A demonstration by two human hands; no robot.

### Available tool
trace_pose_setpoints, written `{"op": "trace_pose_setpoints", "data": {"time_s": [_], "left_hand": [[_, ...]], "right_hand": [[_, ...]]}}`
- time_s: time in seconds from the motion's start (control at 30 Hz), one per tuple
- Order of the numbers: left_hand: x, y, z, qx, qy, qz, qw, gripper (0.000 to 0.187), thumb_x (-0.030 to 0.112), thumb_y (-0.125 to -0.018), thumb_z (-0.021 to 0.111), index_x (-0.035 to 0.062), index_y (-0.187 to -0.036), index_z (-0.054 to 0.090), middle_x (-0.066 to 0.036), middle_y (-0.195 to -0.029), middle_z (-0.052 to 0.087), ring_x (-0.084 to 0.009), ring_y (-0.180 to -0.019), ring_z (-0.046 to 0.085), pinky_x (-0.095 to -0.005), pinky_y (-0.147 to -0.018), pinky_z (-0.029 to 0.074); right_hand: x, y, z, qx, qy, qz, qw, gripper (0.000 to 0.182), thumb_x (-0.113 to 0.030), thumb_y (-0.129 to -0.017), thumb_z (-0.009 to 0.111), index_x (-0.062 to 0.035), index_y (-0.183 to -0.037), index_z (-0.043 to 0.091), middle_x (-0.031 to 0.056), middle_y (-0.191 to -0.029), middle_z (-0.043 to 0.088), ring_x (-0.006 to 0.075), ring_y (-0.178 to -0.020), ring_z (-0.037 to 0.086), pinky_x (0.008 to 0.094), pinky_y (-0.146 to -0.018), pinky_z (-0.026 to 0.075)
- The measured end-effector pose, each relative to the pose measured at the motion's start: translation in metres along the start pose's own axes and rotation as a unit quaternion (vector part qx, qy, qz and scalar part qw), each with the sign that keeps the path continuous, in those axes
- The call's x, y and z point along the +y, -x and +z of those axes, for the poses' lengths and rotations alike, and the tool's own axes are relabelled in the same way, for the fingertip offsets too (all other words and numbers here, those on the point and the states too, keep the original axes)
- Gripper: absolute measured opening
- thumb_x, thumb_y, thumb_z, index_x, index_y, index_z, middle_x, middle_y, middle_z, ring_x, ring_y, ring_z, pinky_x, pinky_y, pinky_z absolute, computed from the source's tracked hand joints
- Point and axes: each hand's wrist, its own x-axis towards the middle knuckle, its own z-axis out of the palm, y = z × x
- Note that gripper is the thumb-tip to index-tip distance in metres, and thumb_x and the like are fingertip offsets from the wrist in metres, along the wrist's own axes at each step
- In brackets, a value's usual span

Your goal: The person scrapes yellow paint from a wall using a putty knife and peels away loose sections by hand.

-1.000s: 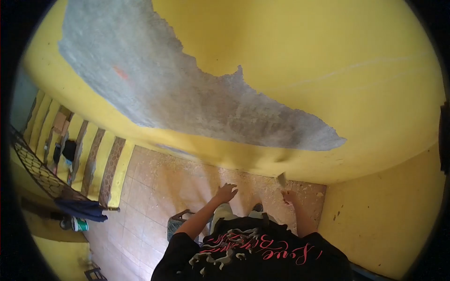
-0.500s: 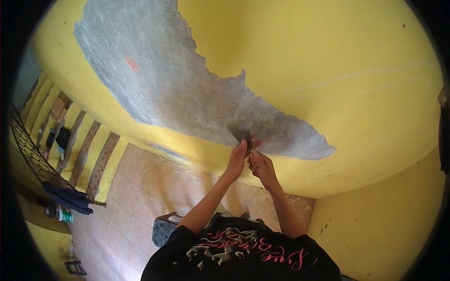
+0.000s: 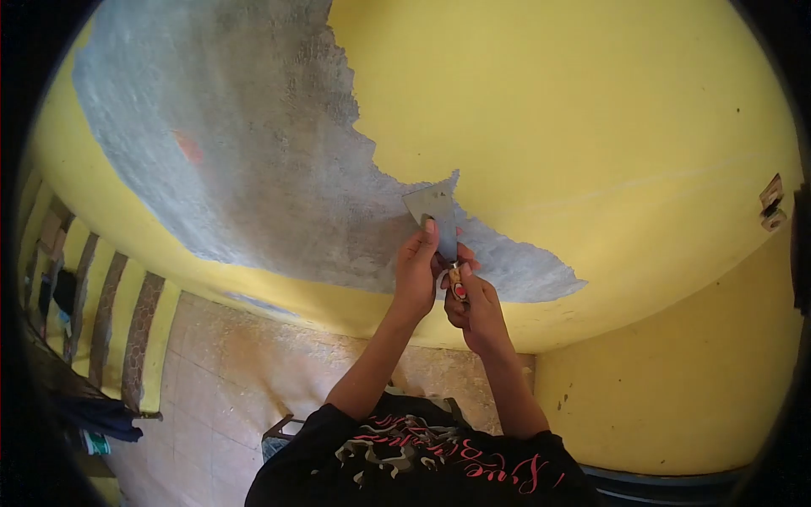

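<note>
A putty knife [image 3: 443, 226] with a wide metal blade is held in front of the wall, its blade pointing up. My right hand [image 3: 480, 308] is wrapped round its wooden handle, where a red mark shows. My left hand [image 3: 414, 275] grips the blade from the left side, thumb lying on the flat of the metal and the other fingers behind it. Beyond the tool, the bare grey patch [image 3: 245, 169] of the wall has a ragged edge against the yellow paint [image 3: 549, 93]. The blade's top edge overlaps that ragged border in this view.
Flakes of paint lie on the tiled floor [image 3: 211, 397] along the wall's foot. A stool [image 3: 277, 438] stands near my body. Steps [image 3: 110, 313] with a few things on them rise at the left, near a dark cloth [image 3: 101, 418]. A wall socket [image 3: 771, 203] is at the right.
Both hands have raised the putty knife, and its blade now shows its flat face more fully. My view has shifted to the right, bringing the wall socket into sight.
</note>
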Motion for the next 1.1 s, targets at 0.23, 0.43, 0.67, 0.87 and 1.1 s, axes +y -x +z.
{"op": "trace_pose_setpoints", "data": {"time_s": [0.23,0.43,0.67,0.87,1.1], "left_hand": [[0.004,-0.014,-0.006,-0.055,0.015,-0.012,0.998,0.054,0.046,-0.097,0.043,-0.0067,-0.100,0.057,-0.015,-0.077,0.066,-0.0263,-0.071,0.068,-0.0339,-0.065,0.053],[0.007,-0.019,-0.007,-0.106,0.018,-0.034,0.994,0.052,0.042,-0.098,0.042,-0.0078,-0.098,0.058,-0.019,-0.078,0.067,-0.0303,-0.074,0.068,-0.0371,-0.070,0.053],[0.011,-0.016,-0.007,-0.120,-0.027,-0.043,0.992,0.048,0.038,-0.099,0.041,-0.0081,-0.098,0.056,-0.020,-0.080,0.067,-0.0306,-0.075,0.068,-0.0381,-0.075,0.053],[0.011,-0.023,-0.007,-0.135,-0.021,-0.043,0.990,0.048,0.038,-0.098,0.043,-0.0076,-0.100,0.058,-0.019,-0.087,0.066,-0.0295,-0.079,0.068,-0.0393,-0.076,0.053],[0.010,-0.014,-0.003,-0.121,-0.003,-0.068,0.990,0.049,0.037,-0.098,0.044,-0.0096,-0.098,0.058,-0.018,-0.088,0.066,-0.0273,-0.078,0.067,-0.0372,-0.076,0.053]], "right_hand": [[-0.009,0.005,0.010,0.084,0.033,0.010,0.996,0.041,-0.042,-0.098,0.042,-0.0068,-0.081,0.052,-0.0044,-0.054,0.034,0.0039,-0.041,0.024,0.0211,-0.038,0.015],[-0.011,0.012,0.013,0.115,0.045,0.025,0.992,0.042,-0.043,-0.098,0.042,-0.0065,-0.080,0.052,-0.0055,-0.054,0.034,0.0041,-0.042,0.026,0.0221,-0.039,0.016],[-0.021,0.025,0.020,0.139,0.060,0.035,0.988,0.042,-0.042,-0.099,0.041,-0.0056,-0.083,0.053,-0.0060,-0.055,0.034,0.0037,-0.044,0.028,0.0215,-0.041,0.018],[-0.028,0.014,0.016,0.155,0.071,0.035,0.985,0.041,-0.040,-0.101,0.036,-0.0041,-0.095,0.055,-0.0048,-0.057,0.037,0.0033,-0.048,0.032,0.0203,-0.043,0.022],[-0.027,0.026,0.018,0.153,0.134,0.025,0.979,0.050,-0.048,-0.099,0.036,-0.0045,-0.079,0.051,-0.0029,-0.051,0.037,0.0057,-0.040,0.030,0.0218,-0.038,0.019]]}}
